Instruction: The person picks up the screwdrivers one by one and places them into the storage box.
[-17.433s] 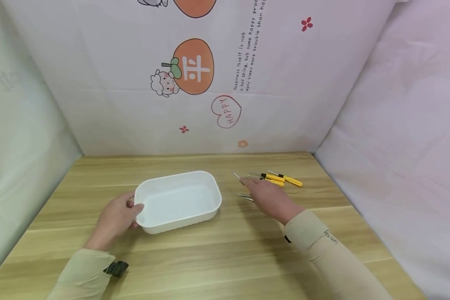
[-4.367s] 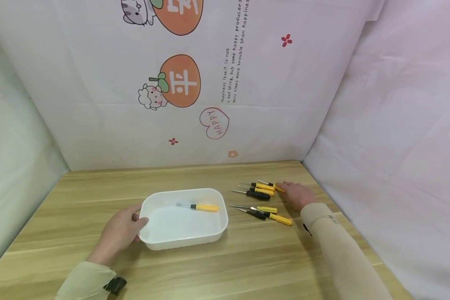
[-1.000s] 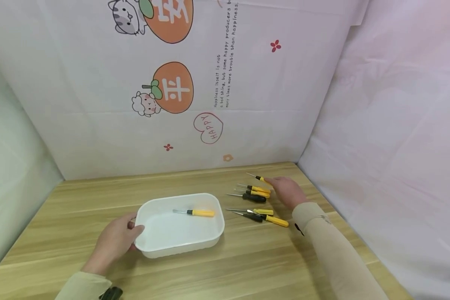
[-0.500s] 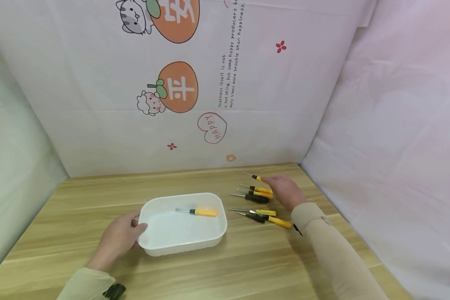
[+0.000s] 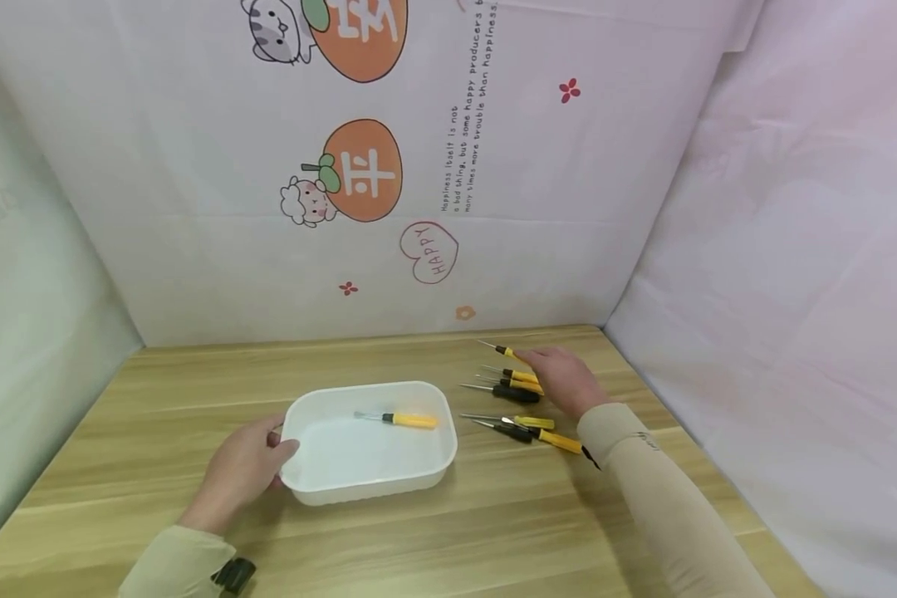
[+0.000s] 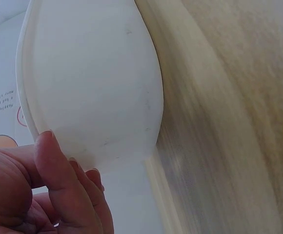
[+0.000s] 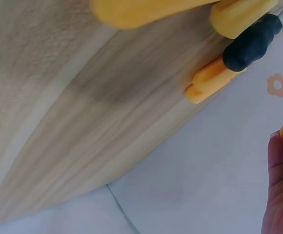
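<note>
Right hand (image 5: 564, 380) is up off the wooden table (image 5: 493, 515), fingers pinched on the yellow handle of a small steel-tipped screwdriver (image 5: 502, 350), its thin shaft pointing left over the loose cluster of yellow- and black-handled screwdrivers (image 5: 512, 399). Left hand (image 5: 242, 469) curls round the near-left corner of the white rectangular plastic tray (image 5: 443, 465), thumb over the rim, bracing it. One yellow-handled screwdriver in the tray (image 5: 399, 419) lies along the far wall. Best play, I'd say: carry it level and low over the rim, tip leading, and set it beside that one rather than dropping it, with the tray held firm.
</note>
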`<action>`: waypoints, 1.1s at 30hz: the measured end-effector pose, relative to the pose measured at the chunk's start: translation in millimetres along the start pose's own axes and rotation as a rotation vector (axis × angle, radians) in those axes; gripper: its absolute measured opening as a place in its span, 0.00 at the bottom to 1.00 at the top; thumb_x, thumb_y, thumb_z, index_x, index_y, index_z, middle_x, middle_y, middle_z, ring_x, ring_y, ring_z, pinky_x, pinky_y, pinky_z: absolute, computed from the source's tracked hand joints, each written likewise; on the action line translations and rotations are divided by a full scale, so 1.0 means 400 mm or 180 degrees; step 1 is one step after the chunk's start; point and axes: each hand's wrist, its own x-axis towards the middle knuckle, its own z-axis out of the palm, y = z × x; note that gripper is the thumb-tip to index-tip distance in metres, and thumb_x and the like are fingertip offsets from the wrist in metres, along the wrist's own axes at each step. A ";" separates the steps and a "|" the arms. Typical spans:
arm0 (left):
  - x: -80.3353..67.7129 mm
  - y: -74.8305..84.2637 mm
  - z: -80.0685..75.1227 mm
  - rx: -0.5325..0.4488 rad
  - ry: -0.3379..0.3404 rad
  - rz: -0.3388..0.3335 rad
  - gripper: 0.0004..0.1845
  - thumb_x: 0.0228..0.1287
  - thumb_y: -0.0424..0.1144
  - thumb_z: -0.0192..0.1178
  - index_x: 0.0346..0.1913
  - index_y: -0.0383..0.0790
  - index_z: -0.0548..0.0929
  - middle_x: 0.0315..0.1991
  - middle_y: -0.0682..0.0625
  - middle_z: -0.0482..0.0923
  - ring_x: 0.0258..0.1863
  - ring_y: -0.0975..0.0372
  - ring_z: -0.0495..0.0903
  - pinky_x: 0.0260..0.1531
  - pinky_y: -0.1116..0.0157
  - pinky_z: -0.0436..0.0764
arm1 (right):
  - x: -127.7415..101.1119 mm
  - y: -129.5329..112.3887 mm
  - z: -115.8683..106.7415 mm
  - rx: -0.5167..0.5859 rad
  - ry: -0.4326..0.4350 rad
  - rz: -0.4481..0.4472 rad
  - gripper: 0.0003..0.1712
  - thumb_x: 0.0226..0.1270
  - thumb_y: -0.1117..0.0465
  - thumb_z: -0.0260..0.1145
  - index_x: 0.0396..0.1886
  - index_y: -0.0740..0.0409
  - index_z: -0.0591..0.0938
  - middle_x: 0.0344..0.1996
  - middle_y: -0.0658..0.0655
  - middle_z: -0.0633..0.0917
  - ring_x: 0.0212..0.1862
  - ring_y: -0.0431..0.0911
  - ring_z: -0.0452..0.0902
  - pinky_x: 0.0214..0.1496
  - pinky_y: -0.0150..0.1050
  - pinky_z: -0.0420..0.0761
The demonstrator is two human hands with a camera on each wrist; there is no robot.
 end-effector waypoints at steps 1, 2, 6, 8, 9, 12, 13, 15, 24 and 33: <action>0.000 0.000 0.000 -0.0002 0.0003 0.0002 0.31 0.74 0.38 0.61 0.74 0.26 0.68 0.43 0.41 0.84 0.21 0.61 0.81 0.22 0.65 0.76 | 0.002 -0.004 -0.002 0.0013 0.0008 -0.0016 0.27 0.78 0.71 0.60 0.72 0.51 0.78 0.58 0.58 0.87 0.57 0.55 0.84 0.61 0.53 0.84; 0.000 0.000 0.000 -0.0004 0.0009 0.0004 0.31 0.74 0.38 0.61 0.74 0.26 0.68 0.43 0.41 0.85 0.21 0.61 0.81 0.22 0.65 0.76 | 0.005 -0.008 -0.003 0.0016 0.0016 -0.0033 0.27 0.77 0.71 0.60 0.72 0.52 0.78 0.58 0.58 0.87 0.57 0.55 0.84 0.61 0.53 0.84; 0.005 0.005 0.002 -0.0011 0.0035 0.0072 0.31 0.73 0.38 0.61 0.73 0.26 0.69 0.42 0.41 0.84 0.20 0.61 0.81 0.22 0.65 0.77 | 0.008 -0.018 -0.011 -0.0007 0.0052 -0.0089 0.27 0.77 0.73 0.61 0.72 0.52 0.78 0.58 0.58 0.87 0.57 0.55 0.84 0.61 0.52 0.84; 0.006 0.009 0.003 -0.0028 0.0045 0.0107 0.30 0.73 0.37 0.62 0.73 0.27 0.70 0.41 0.42 0.84 0.20 0.61 0.82 0.21 0.64 0.77 | 0.008 -0.023 -0.016 -0.0005 0.0067 -0.0101 0.27 0.77 0.72 0.61 0.72 0.52 0.79 0.58 0.58 0.87 0.57 0.55 0.84 0.61 0.52 0.84; 0.007 0.010 0.003 -0.0035 0.0048 0.0124 0.30 0.73 0.37 0.62 0.73 0.27 0.70 0.40 0.42 0.84 0.20 0.60 0.82 0.21 0.64 0.77 | 0.007 -0.025 -0.018 -0.0002 0.0074 -0.0110 0.27 0.77 0.72 0.61 0.72 0.52 0.79 0.58 0.58 0.87 0.57 0.55 0.84 0.61 0.52 0.84; 0.007 0.012 0.003 -0.0054 0.0045 0.0120 0.30 0.73 0.37 0.62 0.73 0.28 0.70 0.40 0.43 0.84 0.21 0.59 0.82 0.21 0.64 0.78 | 0.009 -0.035 -0.024 0.0018 0.0084 -0.0122 0.27 0.77 0.71 0.61 0.71 0.51 0.79 0.57 0.57 0.88 0.56 0.54 0.84 0.60 0.52 0.85; 0.007 0.011 0.003 -0.0065 0.0044 0.0112 0.30 0.73 0.37 0.62 0.73 0.27 0.70 0.40 0.42 0.84 0.21 0.59 0.83 0.21 0.64 0.78 | 0.011 -0.039 -0.025 0.0028 0.0077 -0.0126 0.27 0.77 0.71 0.61 0.72 0.51 0.79 0.57 0.57 0.88 0.56 0.53 0.84 0.60 0.52 0.85; 0.005 0.008 0.002 -0.0063 0.0051 0.0107 0.30 0.73 0.37 0.62 0.73 0.27 0.70 0.40 0.43 0.84 0.21 0.59 0.82 0.21 0.64 0.78 | 0.016 -0.049 -0.025 0.0032 0.0080 -0.0156 0.27 0.77 0.71 0.61 0.72 0.51 0.78 0.58 0.57 0.88 0.56 0.54 0.84 0.64 0.54 0.83; -0.005 -0.001 -0.006 -0.0073 0.0091 0.0119 0.29 0.72 0.36 0.62 0.72 0.27 0.71 0.38 0.42 0.83 0.20 0.60 0.82 0.22 0.64 0.78 | 0.043 -0.099 -0.019 0.0024 0.0152 -0.0319 0.30 0.74 0.74 0.62 0.72 0.49 0.79 0.60 0.56 0.86 0.59 0.54 0.83 0.63 0.53 0.83; -0.003 0.001 -0.005 -0.0058 0.0080 0.0117 0.30 0.73 0.36 0.61 0.72 0.26 0.71 0.38 0.43 0.83 0.20 0.61 0.82 0.22 0.64 0.77 | 0.057 -0.121 -0.012 0.0005 0.0416 -0.0649 0.28 0.72 0.74 0.64 0.68 0.50 0.81 0.59 0.55 0.87 0.56 0.54 0.84 0.58 0.50 0.85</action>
